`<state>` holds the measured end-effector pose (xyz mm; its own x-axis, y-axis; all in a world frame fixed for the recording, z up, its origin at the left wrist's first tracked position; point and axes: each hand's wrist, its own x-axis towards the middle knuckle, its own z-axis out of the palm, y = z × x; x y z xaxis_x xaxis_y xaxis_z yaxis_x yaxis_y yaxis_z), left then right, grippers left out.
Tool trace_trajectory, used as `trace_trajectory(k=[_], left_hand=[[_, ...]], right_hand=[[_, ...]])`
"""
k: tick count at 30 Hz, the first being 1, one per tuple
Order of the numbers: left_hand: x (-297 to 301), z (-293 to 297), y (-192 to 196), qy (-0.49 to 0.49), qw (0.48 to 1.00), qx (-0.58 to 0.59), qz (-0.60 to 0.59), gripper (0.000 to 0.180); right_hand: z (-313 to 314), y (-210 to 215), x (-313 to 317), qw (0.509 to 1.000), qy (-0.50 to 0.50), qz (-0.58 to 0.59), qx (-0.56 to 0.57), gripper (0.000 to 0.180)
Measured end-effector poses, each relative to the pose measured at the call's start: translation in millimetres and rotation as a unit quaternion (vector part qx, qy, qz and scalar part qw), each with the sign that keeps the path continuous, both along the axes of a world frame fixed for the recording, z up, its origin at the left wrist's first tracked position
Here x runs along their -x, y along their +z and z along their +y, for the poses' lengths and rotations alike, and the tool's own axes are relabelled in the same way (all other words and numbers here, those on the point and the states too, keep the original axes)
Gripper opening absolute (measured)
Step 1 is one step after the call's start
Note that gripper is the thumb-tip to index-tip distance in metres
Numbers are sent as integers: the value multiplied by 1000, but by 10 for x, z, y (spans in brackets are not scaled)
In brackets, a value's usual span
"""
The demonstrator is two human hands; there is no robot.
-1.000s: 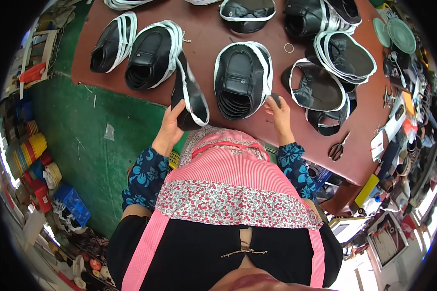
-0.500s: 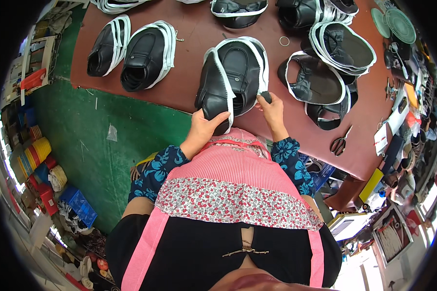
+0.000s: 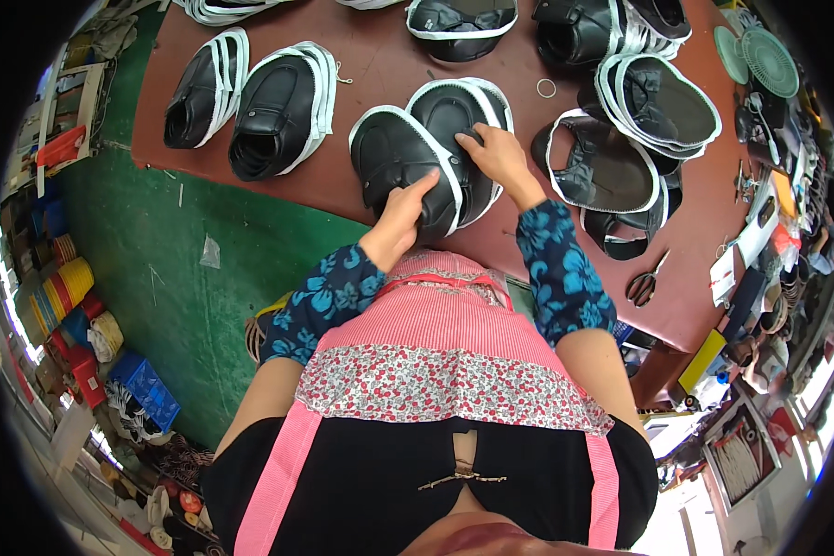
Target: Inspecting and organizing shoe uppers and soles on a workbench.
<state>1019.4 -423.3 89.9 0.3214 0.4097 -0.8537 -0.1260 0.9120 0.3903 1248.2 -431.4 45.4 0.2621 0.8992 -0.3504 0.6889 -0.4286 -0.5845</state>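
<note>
My left hand [image 3: 398, 222] grips the near edge of a black shoe upper [image 3: 389, 153] with a white band round its rim, thumb on top. This upper leans tilted over a second black upper [image 3: 445, 111], also white-edged, with another white rim showing behind it. Over the second upper is my right hand [image 3: 502, 159], its fingers curled, thumb and forefinger tips close to the black surface. What lies between those fingers is hidden against the black.
Stacked black uppers [image 3: 283, 111] stand at the left of the red-brown table [image 3: 343, 199]. More uppers [image 3: 602, 162] lie at the right. Scissors [image 3: 644, 283] rest near the right edge, a small ring [image 3: 547, 88] farther back. Green floor [image 3: 250, 250] shows at left.
The upper in my left hand has turned from nearly edge-on to show its top. My right hand has moved up and left from the upper's near corner; the small dark piece in it no longer shows.
</note>
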Motion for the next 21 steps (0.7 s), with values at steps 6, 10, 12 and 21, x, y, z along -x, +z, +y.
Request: trace_trajectory(k=[6,10,12,21], left_hand=[[29,54,-304,-53,996,-52,44,50],[107,76,-355,-58,994,-50,74,54],[76,129,-303,-70,995,-30,70,54],[39,132,-386,-145,976,-105,127,71]], right_hand=[[274,-308,-165,985,-127,-113,-8,44],[211,-189,-243,990,-103,0,-92,44],[115,-8,80,998,8,-46,-39,45],[1094,-347,8,988,104,-111,-24,41]])
